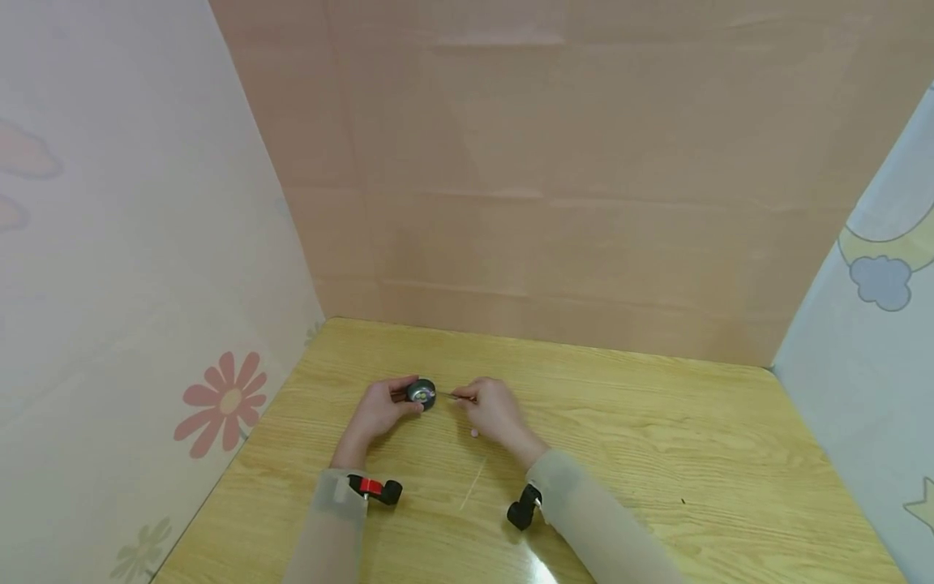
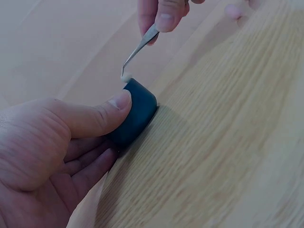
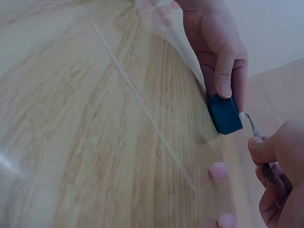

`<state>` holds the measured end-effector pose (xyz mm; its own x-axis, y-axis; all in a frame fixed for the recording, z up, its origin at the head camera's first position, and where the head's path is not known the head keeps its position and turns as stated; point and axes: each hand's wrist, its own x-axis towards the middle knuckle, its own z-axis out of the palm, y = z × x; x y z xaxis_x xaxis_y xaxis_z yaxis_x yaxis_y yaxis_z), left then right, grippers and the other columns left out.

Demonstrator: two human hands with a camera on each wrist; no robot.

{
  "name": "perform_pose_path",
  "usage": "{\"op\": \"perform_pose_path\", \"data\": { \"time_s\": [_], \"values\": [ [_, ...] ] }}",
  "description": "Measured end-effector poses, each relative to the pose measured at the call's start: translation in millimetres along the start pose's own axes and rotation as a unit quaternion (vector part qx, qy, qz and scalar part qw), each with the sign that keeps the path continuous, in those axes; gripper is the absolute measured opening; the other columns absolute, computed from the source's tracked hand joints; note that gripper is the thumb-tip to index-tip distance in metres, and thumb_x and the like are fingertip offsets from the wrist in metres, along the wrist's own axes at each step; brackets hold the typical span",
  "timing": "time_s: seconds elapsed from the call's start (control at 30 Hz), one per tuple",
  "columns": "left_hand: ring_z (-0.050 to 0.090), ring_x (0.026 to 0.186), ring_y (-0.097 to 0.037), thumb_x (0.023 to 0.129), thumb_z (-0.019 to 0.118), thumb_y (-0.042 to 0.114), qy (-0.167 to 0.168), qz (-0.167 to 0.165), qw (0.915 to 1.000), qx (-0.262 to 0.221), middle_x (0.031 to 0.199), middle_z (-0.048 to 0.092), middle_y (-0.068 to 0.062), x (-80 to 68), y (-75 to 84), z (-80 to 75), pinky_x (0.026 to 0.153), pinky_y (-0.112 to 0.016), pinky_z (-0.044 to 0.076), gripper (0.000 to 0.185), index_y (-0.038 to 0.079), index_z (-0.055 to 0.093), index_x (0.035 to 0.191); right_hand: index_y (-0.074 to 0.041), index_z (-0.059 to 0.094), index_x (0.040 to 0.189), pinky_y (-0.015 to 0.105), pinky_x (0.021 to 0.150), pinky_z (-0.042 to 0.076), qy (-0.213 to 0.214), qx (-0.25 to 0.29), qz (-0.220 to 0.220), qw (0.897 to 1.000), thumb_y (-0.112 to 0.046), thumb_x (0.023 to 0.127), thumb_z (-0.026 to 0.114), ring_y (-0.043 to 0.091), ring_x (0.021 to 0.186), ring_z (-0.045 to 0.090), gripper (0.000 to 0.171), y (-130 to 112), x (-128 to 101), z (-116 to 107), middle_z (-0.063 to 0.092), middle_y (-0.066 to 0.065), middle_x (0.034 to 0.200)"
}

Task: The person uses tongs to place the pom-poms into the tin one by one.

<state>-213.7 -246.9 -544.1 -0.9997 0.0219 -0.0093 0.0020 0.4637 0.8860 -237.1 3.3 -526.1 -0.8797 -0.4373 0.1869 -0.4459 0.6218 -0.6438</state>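
My left hand [image 1: 377, 411] grips a small round, dark teal container [image 2: 137, 111] between thumb and fingers, low over the wooden table. From the head view its top shows a shiny, silvery inside with a few pale spots too small to make out. To the right of it, my right hand [image 1: 496, 415] pinches thin metal tweezers [image 2: 141, 47] with a bent tip. A small white lump [image 2: 126, 77] sits at that tip, right at the container's rim; whether it touches the rim I cannot tell.
Two small pink balls, one pink ball [image 3: 219, 170] and another pink ball [image 3: 226, 221], lie on the table near my right hand. A pale straight line [image 3: 137, 97] crosses the wooden tabletop [image 1: 657, 454]. A tan sheet [image 1: 554, 162] stands behind, with patterned side walls left and right.
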Motion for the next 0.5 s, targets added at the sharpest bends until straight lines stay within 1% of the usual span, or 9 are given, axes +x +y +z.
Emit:
{"op": "perform_pose_path", "data": {
  "time_s": [0.07,0.13,0.2,0.27,0.3,0.33,0.43,0.5],
  "values": [
    [0.066,0.129,-0.035,0.093,0.085,0.008,-0.002,-0.003,1.0000,-0.007,0.145,0.065,-0.020,-0.5,0.2,0.1,0.108,-0.047,0.054,0.058,0.003,0.065,0.147,-0.018,0.085,0.119,0.026,0.074,0.059,-0.001,0.001,0.006,1.000,-0.016,0.102,0.076,0.001,0.043,0.058,0.020,-1.3,1.2,3.0,0.076,0.005,0.110],
    [0.066,0.129,-0.035,0.093,0.085,0.008,-0.003,-0.001,1.0000,-0.007,0.145,0.065,-0.020,-0.7,-0.2,0.3,0.108,-0.047,0.054,0.058,0.003,0.065,0.147,-0.018,0.085,0.120,0.024,0.066,0.058,0.000,0.000,0.007,1.000,-0.016,0.102,0.075,0.001,0.040,0.056,0.020,-3.1,2.8,5.2,0.075,0.005,0.110],
    [0.066,0.128,-0.034,0.093,0.085,0.008,-0.002,0.000,1.0000,-0.008,0.145,0.065,-0.020,-0.7,-0.7,0.2,0.108,-0.047,0.054,0.058,0.003,0.065,0.147,-0.018,0.084,0.121,0.024,0.055,0.056,-0.002,-0.002,0.010,1.000,-0.016,0.102,0.075,0.003,0.040,0.056,0.021,-5.4,4.5,6.5,0.075,0.006,0.110],
    [0.067,0.128,-0.034,0.092,0.086,0.008,-0.001,0.001,1.0000,-0.008,0.144,0.065,-0.020,-0.4,-1.4,0.0,0.108,-0.047,0.054,0.058,0.004,0.065,0.147,-0.019,0.085,0.120,0.025,0.049,0.054,-0.001,-0.015,0.011,1.000,-0.015,0.102,0.075,0.004,0.044,0.058,0.021,-7.5,6.6,8.1,0.075,0.006,0.110],
    [0.067,0.128,-0.034,0.092,0.086,0.008,-0.001,0.001,1.0000,-0.007,0.144,0.065,-0.020,-0.3,-1.6,-0.1,0.108,-0.047,0.055,0.058,0.004,0.066,0.147,-0.019,0.085,0.120,0.025,0.049,0.054,0.001,-0.025,0.008,1.000,-0.016,0.102,0.076,0.005,0.049,0.061,0.020,-8.5,7.7,8.9,0.075,0.005,0.109],
    [0.067,0.128,-0.034,0.092,0.086,0.008,-0.001,0.000,1.0000,-0.009,0.144,0.065,-0.020,0.0,-1.7,-0.3,0.108,-0.047,0.055,0.058,0.004,0.066,0.146,-0.020,0.085,0.119,0.026,0.052,0.055,0.005,-0.038,0.006,0.999,-0.017,0.101,0.076,0.006,0.056,0.063,0.020,-8.9,8.8,9.8,0.076,0.004,0.109],
    [0.067,0.127,-0.034,0.092,0.086,0.007,0.000,0.003,1.0000,-0.008,0.143,0.066,-0.020,0.8,-2.3,-0.3,0.107,-0.047,0.055,0.058,0.003,0.066,0.146,-0.021,0.085,0.118,0.030,0.065,0.059,0.016,-0.074,0.000,0.997,-0.019,0.100,0.078,0.010,0.077,0.068,0.019,-10.3,11.3,12.6,0.077,0.002,0.107],
    [0.067,0.127,-0.034,0.092,0.086,0.007,0.000,0.003,1.0000,-0.008,0.143,0.066,-0.020,0.9,-2.4,0.0,0.107,-0.047,0.055,0.058,0.003,0.066,0.146,-0.021,0.086,0.118,0.032,0.072,0.060,0.023,-0.085,-0.001,0.996,-0.021,0.100,0.079,0.012,0.086,0.069,0.019,-10.3,12.2,14.3,0.077,0.000,0.104]
  ]
}}
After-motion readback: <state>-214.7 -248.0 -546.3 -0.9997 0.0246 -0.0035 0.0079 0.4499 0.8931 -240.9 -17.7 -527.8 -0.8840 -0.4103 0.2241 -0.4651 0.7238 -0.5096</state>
